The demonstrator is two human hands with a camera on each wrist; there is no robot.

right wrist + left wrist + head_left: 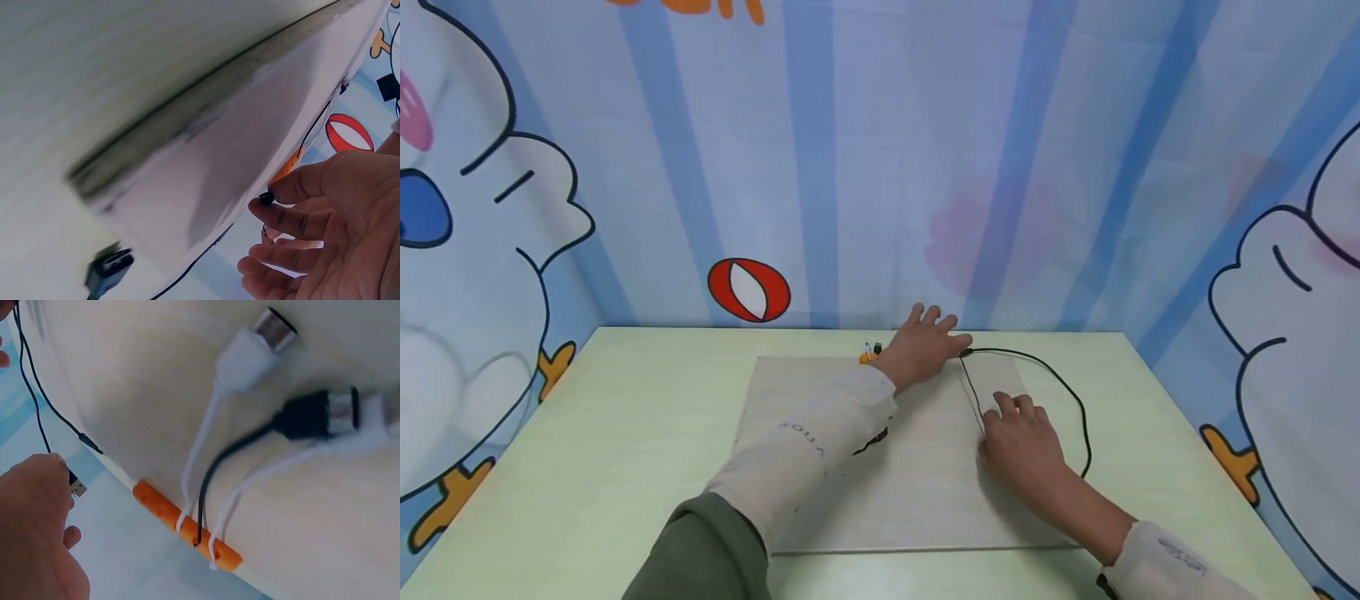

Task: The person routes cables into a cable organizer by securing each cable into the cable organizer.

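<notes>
In the head view my left hand (pixel 925 348) reaches over the far edge of a pale board (pixel 820 508), its outer fingers spread. A small black cable with a USB plug (pixel 76 485) sits at its thumb tip, apparently pinched there. My right hand (pixel 1022 442) is over the board's right side. Its thumb and index finger pinch a small black cable end (pixel 267 198); the other fingers curl loosely. A thin dark cord (pixel 972 387) runs between the hands. The orange cable holder (pixel 187 525), carrying white and black cables, is at the board's far edge.
A black cord (pixel 1078 400) loops over the table (pixel 647 442) on the right. Another black plug (pixel 109 272) lies near the board's corner. A dark cable piece (pixel 872 440) shows beneath the left forearm. A patterned curtain (pixel 880 167) surrounds the table's back and sides.
</notes>
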